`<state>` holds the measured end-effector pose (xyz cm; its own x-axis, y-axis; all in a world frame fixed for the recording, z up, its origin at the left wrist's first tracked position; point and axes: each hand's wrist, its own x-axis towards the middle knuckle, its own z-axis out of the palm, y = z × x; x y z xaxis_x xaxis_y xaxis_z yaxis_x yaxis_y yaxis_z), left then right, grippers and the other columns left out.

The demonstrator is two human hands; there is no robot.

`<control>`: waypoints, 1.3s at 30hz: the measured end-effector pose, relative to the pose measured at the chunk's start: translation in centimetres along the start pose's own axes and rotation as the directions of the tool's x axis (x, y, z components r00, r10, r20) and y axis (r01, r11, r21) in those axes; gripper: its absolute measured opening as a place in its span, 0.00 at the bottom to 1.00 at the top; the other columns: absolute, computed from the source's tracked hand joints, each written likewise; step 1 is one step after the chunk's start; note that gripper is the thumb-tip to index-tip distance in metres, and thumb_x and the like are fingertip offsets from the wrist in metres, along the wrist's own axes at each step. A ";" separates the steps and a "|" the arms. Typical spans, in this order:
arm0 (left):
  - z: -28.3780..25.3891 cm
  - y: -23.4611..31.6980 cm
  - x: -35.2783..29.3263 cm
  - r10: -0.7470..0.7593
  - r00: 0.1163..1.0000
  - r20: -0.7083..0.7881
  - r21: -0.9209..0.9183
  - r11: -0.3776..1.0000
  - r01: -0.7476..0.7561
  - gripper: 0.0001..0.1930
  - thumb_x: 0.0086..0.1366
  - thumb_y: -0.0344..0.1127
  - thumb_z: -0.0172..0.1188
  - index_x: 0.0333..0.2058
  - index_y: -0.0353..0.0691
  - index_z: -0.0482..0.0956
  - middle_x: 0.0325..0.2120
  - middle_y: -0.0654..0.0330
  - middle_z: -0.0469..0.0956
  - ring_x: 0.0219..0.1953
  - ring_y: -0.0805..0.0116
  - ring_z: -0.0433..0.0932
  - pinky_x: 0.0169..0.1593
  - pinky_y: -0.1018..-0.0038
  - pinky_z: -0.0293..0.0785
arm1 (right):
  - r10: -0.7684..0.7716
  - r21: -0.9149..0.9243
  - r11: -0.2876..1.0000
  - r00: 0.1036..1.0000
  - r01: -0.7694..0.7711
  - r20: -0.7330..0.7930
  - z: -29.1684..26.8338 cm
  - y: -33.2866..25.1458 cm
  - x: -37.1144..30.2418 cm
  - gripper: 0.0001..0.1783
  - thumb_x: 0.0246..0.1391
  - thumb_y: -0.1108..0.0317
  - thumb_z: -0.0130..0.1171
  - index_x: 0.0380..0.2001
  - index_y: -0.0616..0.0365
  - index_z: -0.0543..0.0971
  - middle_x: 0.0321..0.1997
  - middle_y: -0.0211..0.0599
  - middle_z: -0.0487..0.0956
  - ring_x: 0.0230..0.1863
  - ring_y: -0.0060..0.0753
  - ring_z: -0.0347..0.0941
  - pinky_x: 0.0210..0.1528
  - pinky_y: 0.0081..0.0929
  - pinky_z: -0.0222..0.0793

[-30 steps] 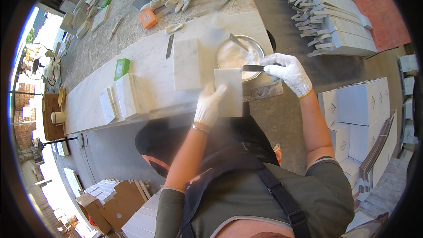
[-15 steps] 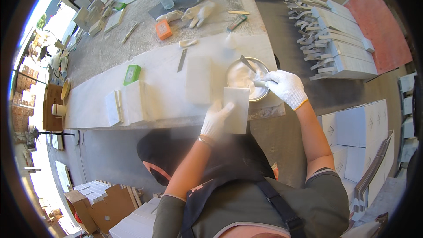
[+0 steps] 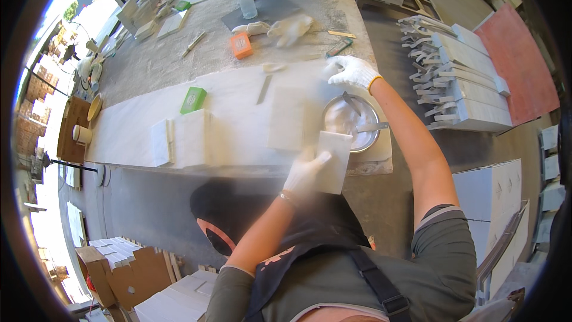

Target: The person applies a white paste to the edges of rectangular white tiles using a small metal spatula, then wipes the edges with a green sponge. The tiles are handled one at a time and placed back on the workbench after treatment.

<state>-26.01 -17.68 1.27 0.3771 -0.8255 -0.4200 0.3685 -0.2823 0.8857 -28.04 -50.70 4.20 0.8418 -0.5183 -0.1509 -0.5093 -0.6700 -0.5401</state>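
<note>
My left hand, in a white work glove, grips a small rectangular white stone tile by its lower left side, fingers wrapped onto its face, holding it just over the near edge of the tabletop. The tile's top edge sits right beside the round shiny metal bowl of white paste, which stands near the tabletop's right end with two metal spatulas resting in it. My right hand, also in a white glove, is stretched out beyond the bowl toward the far edge of the white slab, fingers loosely curled and pressed down on the surface; I cannot tell if it pinches anything. Another pale square tile lies flat just left of the bowl. Farther left lie a stack of white tiles and a small green box. Beyond the slab, on the grey gritty surface, sit an orange block and a pair of spare white gloves. To the right, white stone strips are piled well apart from the bowl.
</note>
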 end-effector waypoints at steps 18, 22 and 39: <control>-0.4 -1.7 1.2 -0.021 1.000 -0.004 -0.085 0.996 0.021 0.24 0.70 0.42 0.69 0.57 0.32 0.79 0.48 0.58 0.82 0.47 0.71 0.79 0.52 0.72 0.76 | 0.125 0.747 0.665 0.986 -0.003 -0.107 -2.3 -3.6 -20.6 0.29 0.58 0.75 0.73 0.63 0.64 0.78 0.56 0.30 0.84 0.57 0.22 0.78 0.63 0.25 0.73; -0.4 -2.2 1.4 0.012 1.000 0.004 -0.119 0.993 -0.011 0.22 0.71 0.42 0.67 0.56 0.32 0.80 0.48 0.57 0.82 0.49 0.71 0.78 0.54 0.72 0.76 | 0.153 0.712 0.700 0.986 -0.059 -0.069 -0.9 -3.5 -23.0 0.28 0.57 0.73 0.73 0.61 0.67 0.80 0.56 0.34 0.85 0.57 0.23 0.78 0.64 0.26 0.72; -0.6 -2.6 1.8 0.031 0.999 0.008 -0.052 0.998 -0.030 0.22 0.71 0.42 0.67 0.55 0.31 0.79 0.46 0.58 0.81 0.46 0.71 0.76 0.52 0.73 0.74 | 0.126 0.526 0.843 0.992 -0.110 0.005 0.3 -2.9 -23.0 0.24 0.54 0.70 0.74 0.56 0.59 0.86 0.56 0.33 0.87 0.52 0.21 0.82 0.58 0.25 0.77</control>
<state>-25.79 -18.09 -1.92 0.3813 -0.8377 -0.3910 0.4003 -0.2316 0.8866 -45.83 -36.65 8.96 0.7717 -0.5960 -0.2218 -0.4278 -0.2285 -0.8745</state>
